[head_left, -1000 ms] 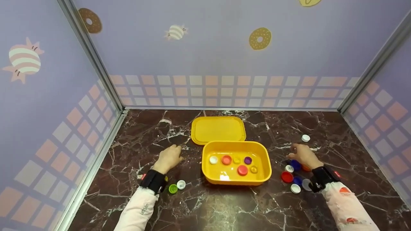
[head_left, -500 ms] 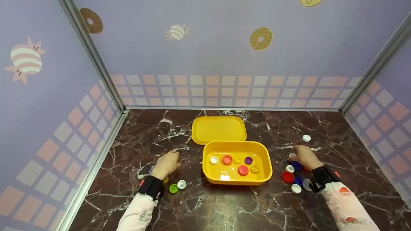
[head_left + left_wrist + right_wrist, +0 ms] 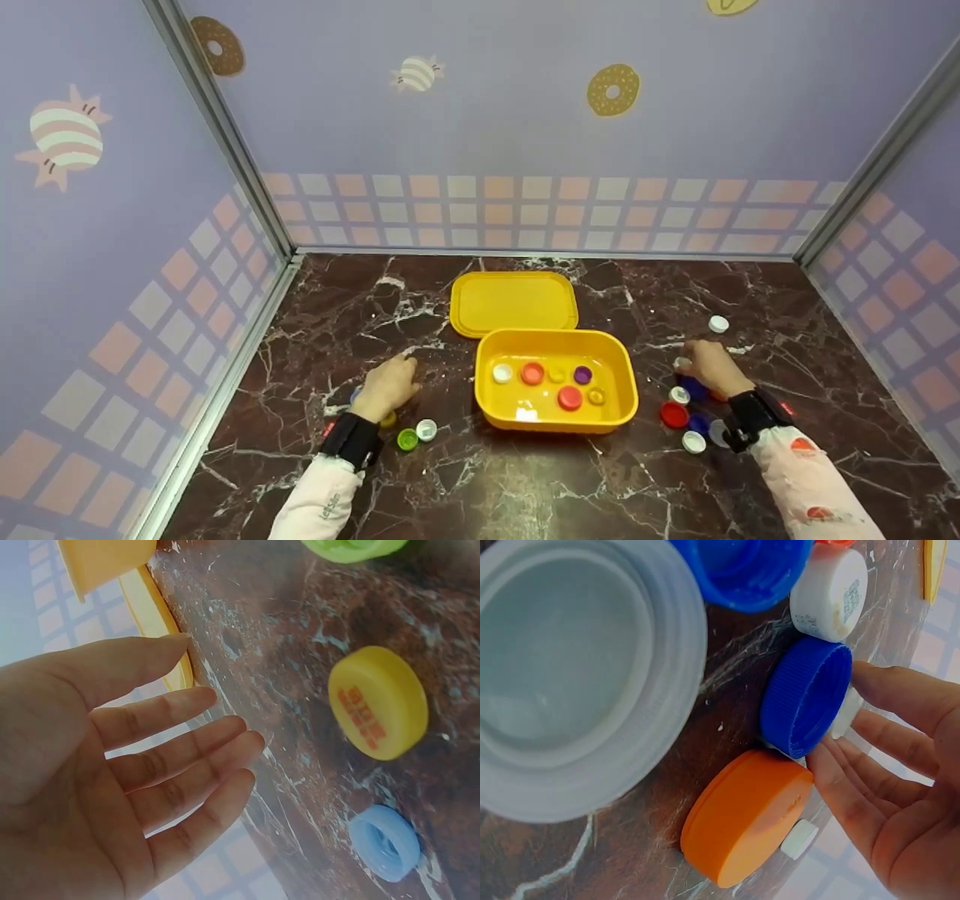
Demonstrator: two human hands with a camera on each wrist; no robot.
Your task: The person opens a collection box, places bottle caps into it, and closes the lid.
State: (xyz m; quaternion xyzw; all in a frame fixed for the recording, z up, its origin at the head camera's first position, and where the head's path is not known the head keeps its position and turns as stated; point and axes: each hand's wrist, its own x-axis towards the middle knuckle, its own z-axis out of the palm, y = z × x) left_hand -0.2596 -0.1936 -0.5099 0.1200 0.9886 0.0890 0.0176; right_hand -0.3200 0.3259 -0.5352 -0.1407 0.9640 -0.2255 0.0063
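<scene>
At the right hand [image 3: 712, 365], a pale cap [image 3: 847, 714] is part-hidden.

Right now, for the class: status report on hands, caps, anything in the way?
Left hand empty, near yellow cap. Right hand at pale cap, pinch unclear. Yellow box uncovered, six caps inside. Blue cap and orange cap crowd right hand.

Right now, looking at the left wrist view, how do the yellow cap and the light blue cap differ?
The yellow cap shows a closed face with red print; the light blue cap shows its hollow side. The yellow cap looks larger than the light blue cap. Both are round, lie on the marbled table and are untouched by the left hand.
</scene>
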